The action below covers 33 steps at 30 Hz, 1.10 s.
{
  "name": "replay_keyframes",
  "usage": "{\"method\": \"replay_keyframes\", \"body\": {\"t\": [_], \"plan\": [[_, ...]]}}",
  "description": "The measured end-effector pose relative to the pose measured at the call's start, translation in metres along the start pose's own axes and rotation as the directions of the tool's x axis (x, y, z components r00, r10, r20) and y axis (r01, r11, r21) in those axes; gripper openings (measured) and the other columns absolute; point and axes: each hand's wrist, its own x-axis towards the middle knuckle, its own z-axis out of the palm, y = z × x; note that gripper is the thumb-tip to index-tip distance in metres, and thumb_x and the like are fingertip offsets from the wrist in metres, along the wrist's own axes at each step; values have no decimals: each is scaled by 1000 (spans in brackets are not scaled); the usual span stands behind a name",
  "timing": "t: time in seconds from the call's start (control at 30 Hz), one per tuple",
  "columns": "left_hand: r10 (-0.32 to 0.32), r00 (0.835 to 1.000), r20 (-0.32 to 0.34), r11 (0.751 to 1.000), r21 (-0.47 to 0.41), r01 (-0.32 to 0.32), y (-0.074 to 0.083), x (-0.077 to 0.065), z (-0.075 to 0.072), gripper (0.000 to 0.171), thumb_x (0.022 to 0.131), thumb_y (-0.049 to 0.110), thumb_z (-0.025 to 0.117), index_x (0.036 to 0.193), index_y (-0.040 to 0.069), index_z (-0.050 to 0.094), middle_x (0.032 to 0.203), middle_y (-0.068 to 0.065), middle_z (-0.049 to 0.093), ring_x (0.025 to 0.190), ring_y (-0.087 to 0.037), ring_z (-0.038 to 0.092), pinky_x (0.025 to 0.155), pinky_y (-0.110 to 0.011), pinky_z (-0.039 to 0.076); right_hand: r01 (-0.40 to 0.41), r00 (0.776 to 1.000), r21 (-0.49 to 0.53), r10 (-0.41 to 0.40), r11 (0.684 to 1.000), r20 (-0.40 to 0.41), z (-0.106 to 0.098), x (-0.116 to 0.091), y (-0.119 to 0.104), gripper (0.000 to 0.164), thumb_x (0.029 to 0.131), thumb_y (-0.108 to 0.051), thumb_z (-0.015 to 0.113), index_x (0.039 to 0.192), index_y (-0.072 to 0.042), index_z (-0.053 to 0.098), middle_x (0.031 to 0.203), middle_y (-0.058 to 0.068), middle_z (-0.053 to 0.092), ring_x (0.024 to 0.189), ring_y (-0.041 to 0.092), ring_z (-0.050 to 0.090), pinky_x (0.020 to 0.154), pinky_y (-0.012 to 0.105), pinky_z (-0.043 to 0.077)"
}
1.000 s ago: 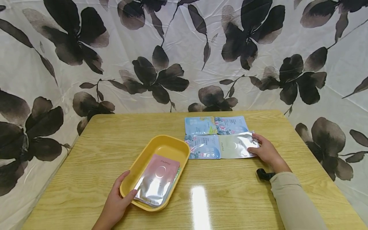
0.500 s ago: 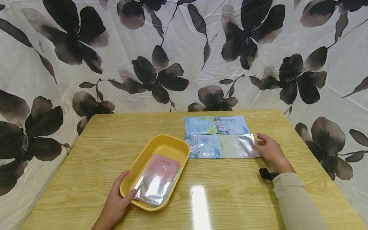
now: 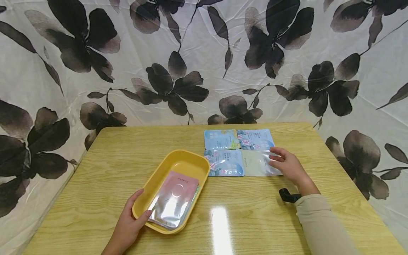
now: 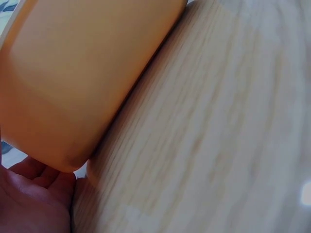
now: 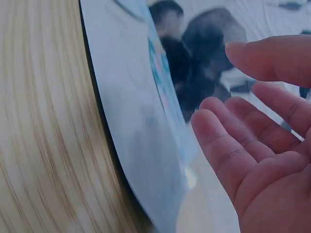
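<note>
The left hand (image 3: 129, 220) grips the near end of a yellow tray (image 3: 188, 163), a pink packet (image 3: 175, 198) lying inside. The right hand (image 3: 292, 169), fingers loose, holds nothing; beneath its fingertips lies a pale green packet (image 3: 256, 165), judged light, pliable, slick, best pinched at its sealed edge. Blue packets (image 3: 225, 163) adjoin it, leftward and beyond.

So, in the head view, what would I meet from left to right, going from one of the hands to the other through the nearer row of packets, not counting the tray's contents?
Left hand, yellow tray, flowered blue packet, pale green packet, right hand.
</note>
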Motion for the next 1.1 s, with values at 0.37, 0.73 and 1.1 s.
{"method": "replay_keyframes", "body": {"t": [0.37, 0.73, 1.1], "plan": [[10, 1000, 9, 1000, -8, -10, 0, -1, -1, 63, 93, -6, 64, 148, -2, 33, 133, -32, 44, 104, -4, 56, 82, -15, 50, 59, 993, 72, -66, 996, 98, 45, 9, -20, 52, 98, -6, 63, 146, 6, 44, 148, 26, 43, 128, 39, 52, 98, 39, 49], [6, 1000, 6, 1000, -13, -5, 0, -1, -1, 63, 93, -7, 64, 148, -2, 33, 133, -32, 44, 103, -4, 56, 81, -15, 50, 163, 951, 121, -188, 979, 244, 94, 18, -60, 52, 97, -14, 66, 144, 1, 50, 147, 24, 46, 133, 38, 47, 99, 47, 49], [12, 1000, 5, 1000, -18, -12, 0, -1, -1, 63, 93, -7, 64, 148, -2, 33, 132, -32, 44, 102, -5, 57, 80, -16, 51, 282, 873, 109, -302, 953, 382, 129, 29, -97, 49, 96, -9, 67, 141, 3, 52, 141, 23, 52, 127, 36, 53, 98, 38, 50]]}}
